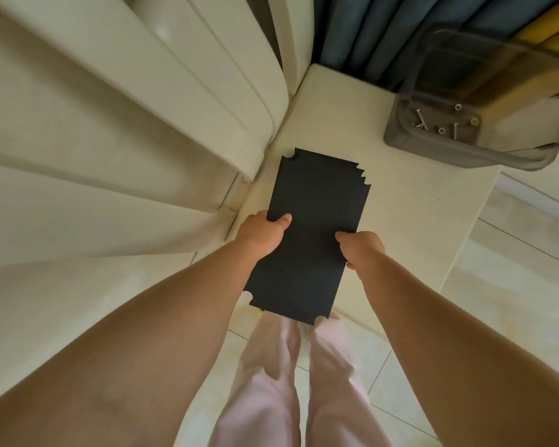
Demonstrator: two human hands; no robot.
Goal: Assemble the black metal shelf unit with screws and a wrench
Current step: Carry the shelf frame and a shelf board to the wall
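Observation:
A stack of black metal shelf panels [313,204] with notched corners is held flat above a low cream table [410,201]. The far corners of the stack are fanned out a little. My left hand [265,232] grips the stack's left long edge, thumb on top. On the right long edge my right hand [362,248] grips it the same way. A clear plastic bin [465,146] at the table's far right holds several loose screws and nuts [446,122]. No wrench is in view.
A cream sofa [110,124] fills the left side, close to the table's left edge. Blue and yellow curtains [384,33] hang behind the table. My legs in pale pink trousers [291,382] stand on a tiled floor below the panels.

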